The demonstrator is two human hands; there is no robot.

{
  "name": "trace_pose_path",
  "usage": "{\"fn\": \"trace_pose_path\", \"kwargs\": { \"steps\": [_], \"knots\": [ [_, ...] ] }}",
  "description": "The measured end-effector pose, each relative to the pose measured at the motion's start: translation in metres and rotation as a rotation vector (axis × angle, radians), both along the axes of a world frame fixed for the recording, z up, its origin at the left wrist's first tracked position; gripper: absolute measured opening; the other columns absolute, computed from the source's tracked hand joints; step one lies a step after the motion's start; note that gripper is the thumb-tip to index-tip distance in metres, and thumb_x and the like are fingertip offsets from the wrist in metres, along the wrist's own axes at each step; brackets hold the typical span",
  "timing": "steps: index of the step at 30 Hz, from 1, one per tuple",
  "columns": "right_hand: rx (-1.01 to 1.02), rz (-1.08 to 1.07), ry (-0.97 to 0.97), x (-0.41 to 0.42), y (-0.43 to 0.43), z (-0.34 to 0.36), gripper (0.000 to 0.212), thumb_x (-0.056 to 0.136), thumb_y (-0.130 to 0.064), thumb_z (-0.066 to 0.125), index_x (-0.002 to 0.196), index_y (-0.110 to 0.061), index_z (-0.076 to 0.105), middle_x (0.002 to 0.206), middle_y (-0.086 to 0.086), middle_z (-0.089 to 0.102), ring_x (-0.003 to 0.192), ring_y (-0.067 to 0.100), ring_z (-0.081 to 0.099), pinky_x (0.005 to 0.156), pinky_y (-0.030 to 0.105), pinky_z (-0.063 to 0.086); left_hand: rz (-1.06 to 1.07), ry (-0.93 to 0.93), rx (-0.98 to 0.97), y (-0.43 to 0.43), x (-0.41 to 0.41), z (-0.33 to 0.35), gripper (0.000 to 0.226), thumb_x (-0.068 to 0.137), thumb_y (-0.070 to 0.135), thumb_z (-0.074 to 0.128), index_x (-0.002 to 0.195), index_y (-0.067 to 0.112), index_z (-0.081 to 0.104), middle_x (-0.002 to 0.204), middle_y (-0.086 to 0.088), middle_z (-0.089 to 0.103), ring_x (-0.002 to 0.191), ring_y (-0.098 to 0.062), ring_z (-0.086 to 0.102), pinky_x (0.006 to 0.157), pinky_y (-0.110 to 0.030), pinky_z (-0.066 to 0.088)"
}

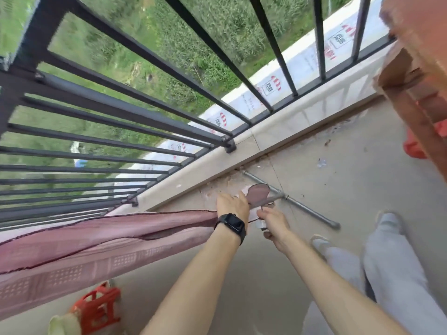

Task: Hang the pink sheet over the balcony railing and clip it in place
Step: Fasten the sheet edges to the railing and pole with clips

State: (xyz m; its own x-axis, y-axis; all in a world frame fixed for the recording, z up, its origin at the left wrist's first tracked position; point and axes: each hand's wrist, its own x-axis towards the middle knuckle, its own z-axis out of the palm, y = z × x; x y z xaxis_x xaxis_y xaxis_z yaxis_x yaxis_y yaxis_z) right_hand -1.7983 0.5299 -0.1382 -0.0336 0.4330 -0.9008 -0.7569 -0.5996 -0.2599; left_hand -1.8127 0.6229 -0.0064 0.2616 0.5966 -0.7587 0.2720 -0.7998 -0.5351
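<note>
Balcony railing (116,102), both arms outstretched — left hand (233,205) gripping pink sheet (96,240), right hand (274,224) perhaps pinching its corner.

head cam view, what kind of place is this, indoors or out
Outdoors, most likely a raised home balcony. A dark metal railing stands on a low tiled ledge, with grass well below beyond the bars. A pink sheet stretches along the railing side, and both hands work its end.

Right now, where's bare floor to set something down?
Bare floor between the forearms, and right of the metal pole toward the red stool. Crowded: lower left by the orange basket under the sheet, and around the hands.
</note>
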Motion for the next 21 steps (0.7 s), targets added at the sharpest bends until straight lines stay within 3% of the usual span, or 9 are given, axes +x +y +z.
{"fn": "trace_pose_path", "kwargs": {
  "steps": [3, 7, 9, 11, 13, 15, 17, 19, 21],
  "knots": [
    [0.028, -0.004, 0.07, 0.002, -0.003, 0.0, 0.016, 0.086, -0.017, 0.06, 0.084, -0.025, 0.073, 0.076, -0.007, 0.055, 0.054, 0.008, 0.036, 0.045, 0.022, 0.019, -0.063, -0.006, -0.009, -0.007, -0.005, -0.013, 0.037, 0.093, 0.012, 0.05, 0.129, 0.013, 0.049, 0.111, -0.002, 0.064, 0.107, -0.029, 0.059, 0.09, -0.038, 0.042],
    [0.184, 0.285, 0.049, 0.024, 0.026, -0.012, 0.015, 0.091, -0.032, 0.061, 0.093, -0.021, 0.072, 0.078, -0.01, 0.069, 0.053, 0.008, 0.04, 0.044, 0.02, 0.022, 0.013, -0.079, 0.037, 0.006, -0.009, -0.026, 0.023, 0.098, 0.017, 0.047, 0.112, 0.023, 0.064, 0.109, 0.0, 0.067, 0.104, -0.025, 0.062, 0.078, -0.034, 0.036],
    [0.159, 0.418, -0.061, 0.035, 0.024, -0.027, 0.017, 0.091, -0.032, 0.059, 0.093, -0.019, 0.07, 0.08, -0.004, 0.064, 0.054, 0.011, 0.043, 0.046, 0.021, 0.025, 0.118, -0.105, 0.053, 0.012, -0.013, -0.026, 0.022, 0.094, 0.013, 0.049, 0.106, 0.023, 0.065, 0.107, -0.002, 0.067, 0.101, -0.026, 0.064, 0.08, -0.034, 0.038],
    [0.142, 0.558, -0.291, 0.046, 0.012, -0.044, 0.006, 0.086, -0.026, 0.061, 0.091, -0.025, 0.063, 0.076, -0.003, 0.059, 0.061, 0.017, 0.051, 0.054, 0.024, 0.035, 0.167, -0.112, 0.077, 0.013, -0.017, -0.03, 0.026, 0.088, 0.006, 0.049, 0.103, 0.021, 0.065, 0.104, -0.003, 0.068, 0.099, -0.028, 0.065, 0.09, -0.038, 0.044],
    [0.138, 0.731, -0.413, 0.048, -0.003, -0.056, 0.035, 0.082, -0.029, 0.067, 0.113, -0.035, 0.051, 0.09, -0.002, 0.061, 0.083, 0.022, 0.062, 0.069, 0.028, 0.042, 0.169, -0.129, 0.061, 0.014, -0.014, -0.031, 0.027, 0.087, 0.004, 0.049, 0.101, 0.02, 0.065, 0.101, -0.004, 0.067, 0.099, -0.029, 0.064, 0.094, -0.042, 0.045],
    [0.16, 0.853, -0.538, 0.042, -0.014, -0.067, 0.069, 0.077, -0.039, 0.071, 0.135, -0.044, 0.035, 0.117, 0.003, 0.053, 0.108, 0.026, 0.061, 0.083, 0.032, 0.044, 0.124, -0.135, 0.023, 0.008, -0.009, -0.033, 0.026, 0.089, 0.003, 0.049, 0.101, 0.019, 0.065, 0.102, -0.003, 0.066, 0.1, -0.029, 0.062, 0.083, -0.035, 0.041],
    [0.274, 0.967, -0.657, 0.011, -0.038, -0.021, 0.087, 0.075, -0.045, 0.074, 0.143, -0.049, 0.02, 0.137, 0.003, 0.038, 0.115, 0.03, 0.059, 0.091, 0.038, 0.047, 0.074, -0.113, -0.033, -0.022, -0.034, 0.019, 0.025, 0.09, 0.005, 0.049, 0.1, 0.021, 0.064, 0.103, -0.001, 0.065, 0.101, -0.028, 0.061, 0.074, -0.033, 0.033],
    [0.356, 1.052, -0.739, -0.01, -0.043, -0.017, 0.09, 0.076, -0.048, 0.074, 0.145, -0.05, 0.016, 0.146, 0.0, 0.026, 0.116, 0.031, 0.058, 0.091, 0.042, 0.051, 0.022, -0.101, -0.075, -0.034, -0.044, 0.031, 0.023, 0.092, 0.007, 0.049, 0.1, 0.022, 0.063, 0.102, -0.002, 0.064, 0.101, -0.027, 0.061, 0.072, -0.034, 0.03],
    [0.438, 1.081, -0.824, -0.02, -0.037, -0.022, 0.076, 0.082, -0.047, 0.072, 0.144, -0.047, 0.028, 0.147, -0.002, 0.026, 0.113, 0.03, 0.059, 0.084, 0.041, 0.052, 0.034, -0.136, -0.072, -0.036, -0.048, 0.037, 0.021, 0.093, 0.008, 0.048, 0.1, 0.021, 0.063, 0.102, -0.003, 0.063, 0.099, -0.027, 0.059, 0.071, -0.035, 0.029]
  ]
}}
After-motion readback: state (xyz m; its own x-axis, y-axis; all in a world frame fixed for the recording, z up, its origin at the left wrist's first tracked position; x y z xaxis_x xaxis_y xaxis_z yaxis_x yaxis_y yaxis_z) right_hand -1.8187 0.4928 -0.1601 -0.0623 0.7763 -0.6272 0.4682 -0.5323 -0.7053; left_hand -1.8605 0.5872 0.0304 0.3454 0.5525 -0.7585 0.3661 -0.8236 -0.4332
